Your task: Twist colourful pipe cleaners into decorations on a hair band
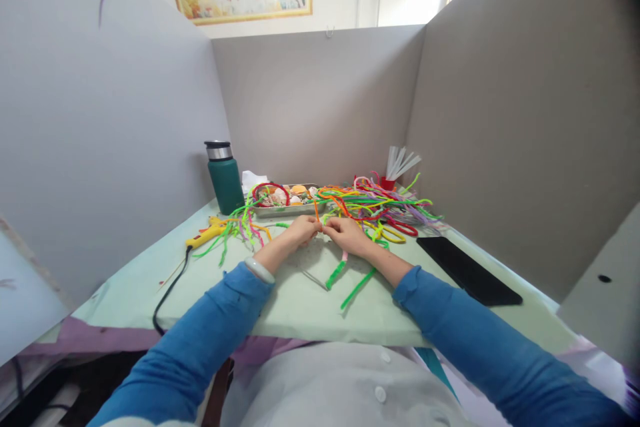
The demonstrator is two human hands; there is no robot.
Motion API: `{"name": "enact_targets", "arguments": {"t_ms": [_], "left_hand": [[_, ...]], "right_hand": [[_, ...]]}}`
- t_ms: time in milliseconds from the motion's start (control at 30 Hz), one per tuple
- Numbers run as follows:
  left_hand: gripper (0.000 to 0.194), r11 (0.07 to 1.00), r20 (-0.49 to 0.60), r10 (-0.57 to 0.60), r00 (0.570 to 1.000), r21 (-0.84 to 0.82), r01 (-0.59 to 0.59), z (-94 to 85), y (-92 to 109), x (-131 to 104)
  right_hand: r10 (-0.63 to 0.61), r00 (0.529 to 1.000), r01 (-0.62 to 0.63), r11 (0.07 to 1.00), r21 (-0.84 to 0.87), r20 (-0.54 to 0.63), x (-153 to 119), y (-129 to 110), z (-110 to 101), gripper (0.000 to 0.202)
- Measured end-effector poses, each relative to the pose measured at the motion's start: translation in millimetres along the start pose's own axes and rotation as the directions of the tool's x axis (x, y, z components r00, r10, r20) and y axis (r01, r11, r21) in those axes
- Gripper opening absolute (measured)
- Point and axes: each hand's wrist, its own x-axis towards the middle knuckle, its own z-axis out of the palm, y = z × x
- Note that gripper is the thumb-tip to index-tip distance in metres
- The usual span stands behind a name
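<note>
Two bare hands, my left (303, 230) and my right (347, 235), meet over the pale green tabletop (300, 307), fingertips pinched on a thin, fuzzy orange stem (317, 209). Its lower end is hidden by my fingers. Yellow-and-black glue gun (205, 235) left of my left hand; its black cord (170, 291) runs out of sight past the table edge.

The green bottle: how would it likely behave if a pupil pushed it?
The green bottle looks hard-sided, so probably stiff. Standing upright and taller than wide, it may tip if pushed near its black lid. Once down, its round body could roll.
</note>
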Motion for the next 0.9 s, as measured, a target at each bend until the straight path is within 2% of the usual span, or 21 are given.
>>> {"name": "enact_targets", "arguments": {"t_ms": [267,433,633,767,900], "left_hand": [[0.02,0.999,-0.038,0.01,0.999,0.033,-0.009,2.3,1.9,-3.3],[0.026,0.981,-0.142,0.115,0.983,0.17,-0.09,2.3,-3.3,0.6],[0.016,0.957,-0.149,0.202,0.968,0.24,-0.162,1.0,-4.6,2.5],[0.012,0.917,-0.212,0.277,0.937,0.348,-0.192,1.5,-1.9,0.9],[0.012,0.915,-0.231,0.309,0.922,0.336,-0.223,2.3,-3.6,2.7]], "right_hand": [[-0.008,1.0,0.008,1.0,-0.003,-0.022,0.0,1.2,0.8,0.027],[0.03,0.999,-0.031,0.999,-0.036,-0.032,2.0,5.0,2.5,0.028],[0.045,0.998,-0.046,0.998,-0.03,-0.051,3.9,10.4,4.7,0.03],[0.062,0.996,-0.062,0.998,-0.009,-0.057,5.1,12.3,5.0,0.028],[0.071,0.996,-0.07,0.997,0.032,-0.053,6.4,13.2,4.8,0.028]]}}
